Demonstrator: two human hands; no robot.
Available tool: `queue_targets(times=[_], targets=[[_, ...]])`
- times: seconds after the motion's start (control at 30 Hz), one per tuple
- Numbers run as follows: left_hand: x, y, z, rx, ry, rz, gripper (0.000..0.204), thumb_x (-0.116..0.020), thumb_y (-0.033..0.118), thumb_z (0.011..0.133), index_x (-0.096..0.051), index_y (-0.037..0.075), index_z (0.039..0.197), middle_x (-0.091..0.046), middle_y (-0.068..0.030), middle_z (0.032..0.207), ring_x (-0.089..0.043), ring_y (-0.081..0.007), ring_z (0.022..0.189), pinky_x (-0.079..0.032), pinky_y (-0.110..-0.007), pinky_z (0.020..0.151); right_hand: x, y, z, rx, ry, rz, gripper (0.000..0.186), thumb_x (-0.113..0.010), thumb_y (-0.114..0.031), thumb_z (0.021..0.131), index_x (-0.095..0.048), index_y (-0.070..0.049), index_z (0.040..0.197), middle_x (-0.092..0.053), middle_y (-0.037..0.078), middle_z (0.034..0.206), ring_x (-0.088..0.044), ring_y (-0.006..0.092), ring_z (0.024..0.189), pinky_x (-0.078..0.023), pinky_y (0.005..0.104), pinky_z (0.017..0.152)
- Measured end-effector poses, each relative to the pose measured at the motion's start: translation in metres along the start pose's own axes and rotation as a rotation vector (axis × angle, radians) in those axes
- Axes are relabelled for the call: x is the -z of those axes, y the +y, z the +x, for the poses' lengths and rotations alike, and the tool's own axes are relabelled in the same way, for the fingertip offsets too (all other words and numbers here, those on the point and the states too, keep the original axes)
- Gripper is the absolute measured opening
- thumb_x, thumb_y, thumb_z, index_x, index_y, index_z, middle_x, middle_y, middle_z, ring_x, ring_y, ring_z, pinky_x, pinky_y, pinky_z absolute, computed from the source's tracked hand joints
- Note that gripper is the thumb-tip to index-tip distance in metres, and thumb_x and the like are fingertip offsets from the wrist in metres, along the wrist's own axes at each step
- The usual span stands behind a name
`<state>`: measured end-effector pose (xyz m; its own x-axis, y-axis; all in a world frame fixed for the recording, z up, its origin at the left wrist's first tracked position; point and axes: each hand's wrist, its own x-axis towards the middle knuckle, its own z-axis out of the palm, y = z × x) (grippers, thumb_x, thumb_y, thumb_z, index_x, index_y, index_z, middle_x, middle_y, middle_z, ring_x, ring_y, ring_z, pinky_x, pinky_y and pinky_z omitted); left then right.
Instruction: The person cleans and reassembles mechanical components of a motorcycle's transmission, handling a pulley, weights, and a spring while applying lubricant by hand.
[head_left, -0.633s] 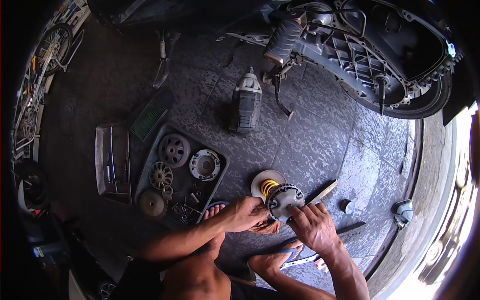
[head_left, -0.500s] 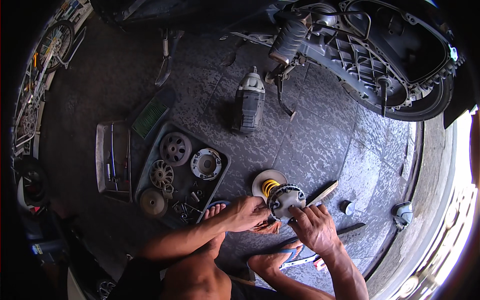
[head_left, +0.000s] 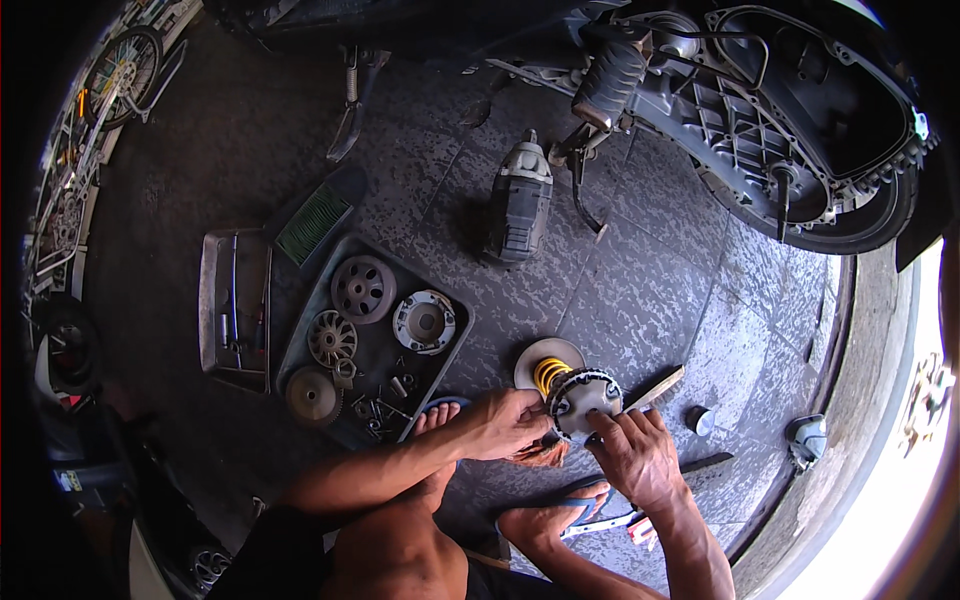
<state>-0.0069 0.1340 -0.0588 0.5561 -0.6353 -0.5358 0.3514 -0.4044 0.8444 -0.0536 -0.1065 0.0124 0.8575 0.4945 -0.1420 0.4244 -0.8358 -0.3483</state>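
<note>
Between my hands is a round grey metal plate (head_left: 587,398) with a dark ribbed rim, which looks like a variator part. My left hand (head_left: 508,422) is closed at the plate's left edge, its fingertips partly hidden. My right hand (head_left: 640,455) pinches the lower right edge, thumb and fingers on the plate's face. Just behind the plate a yellow coil spring (head_left: 549,374) stands against a pale metal disc (head_left: 551,352). An orange-brown rag (head_left: 541,455) lies below the plate, beside my left hand.
Left of me a black tray (head_left: 459,318) holds pulleys, a clutch and bolts; beside it are a metal tool tray (head_left: 207,310) and a green air filter (head_left: 313,225). An impact wrench (head_left: 522,205) lies ahead. A scooter's opened engine case (head_left: 745,130) is at upper right.
The whole scene has shifted slightly right in view. The plate stays between both hands, its face turned a little; both hands keep nearly the same hold.
</note>
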Motion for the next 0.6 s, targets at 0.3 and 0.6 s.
queue_targets(times=[0.3,0.6], targets=[[-0.0011,-0.0005,0.0001,0.001,0.010,0.044,0.025,-0.062,0.022,0.097,-0.064,-0.003,0.094,-0.071,-0.0105,0.082,-0.068,-0.0155,0.076,-0.053,-0.034,0.068,0.0012,0.0001,0.0021,0.001,-0.020,0.001,0.045,-0.076,-0.020,0.080,-0.062,-0.008,0.121,-0.064,0.002,0.086,-0.061,0.0194,0.077,-0.044,0.0350,0.070],[-0.0010,0.0030,-0.0011,0.013,-0.001,-0.031,0.027,-0.062,0.024,0.098,-0.064,-0.002,0.091,-0.071,-0.0100,0.080,-0.067,-0.0150,0.075,-0.053,-0.034,0.067,0.0039,-0.0008,0.0037,-0.079,-0.012,0.164,0.032,-0.075,-0.017,0.085,-0.064,-0.005,0.112,-0.067,0.011,0.088,-0.068,0.0256,0.080,-0.052,0.0385,0.074]])
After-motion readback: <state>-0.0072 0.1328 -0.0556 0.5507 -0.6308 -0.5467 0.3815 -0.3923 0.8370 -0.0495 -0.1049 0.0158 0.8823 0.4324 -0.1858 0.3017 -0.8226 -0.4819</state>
